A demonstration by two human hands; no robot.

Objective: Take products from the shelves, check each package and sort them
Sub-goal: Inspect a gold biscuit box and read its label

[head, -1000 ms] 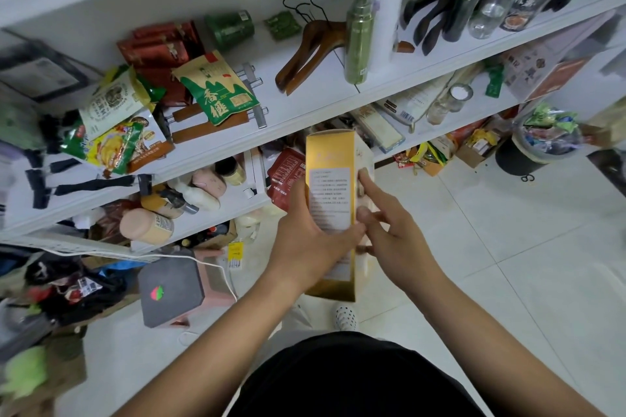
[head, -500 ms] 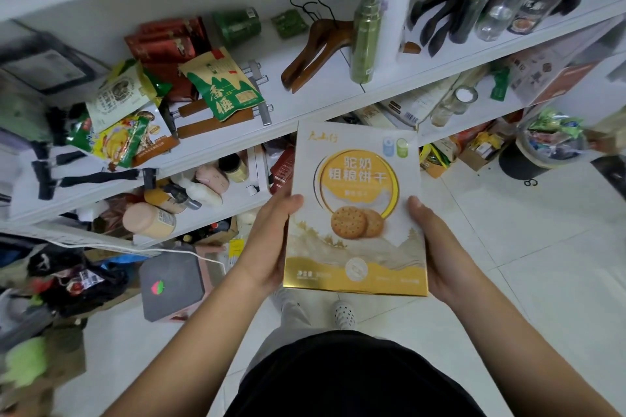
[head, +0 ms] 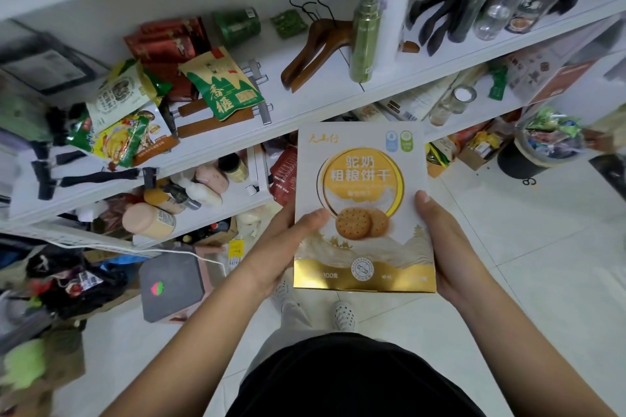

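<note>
A white and gold biscuit box (head: pixel 362 186) with a picture of two round biscuits faces me, held flat in front of the shelves. My left hand (head: pixel 288 244) grips its left edge, thumb lying on the front. My right hand (head: pixel 443 244) holds the right edge, thumb at the side. White shelves (head: pixel 305 115) behind it carry snack bags (head: pixel 222 81), red packets (head: pixel 166 41), wooden hangers (head: pixel 315 47), a green spray bottle (head: pixel 364 27) and a white pump bottle (head: pixel 394 10).
A lower shelf holds jars and bottles (head: pixel 149 220). On the floor stand a grey box (head: pixel 171 284) at the left, a black bin of wrappers (head: pixel 542 145) and small cartons (head: pixel 481 149) at the right. White tiled floor (head: pixel 542 264) lies to the right. My feet (head: pixel 343 315) show below the box.
The box was edge-on with its printed side panel showing a second ago. It has been turned so its front faces me, with both hands shifted to its side edges.
</note>
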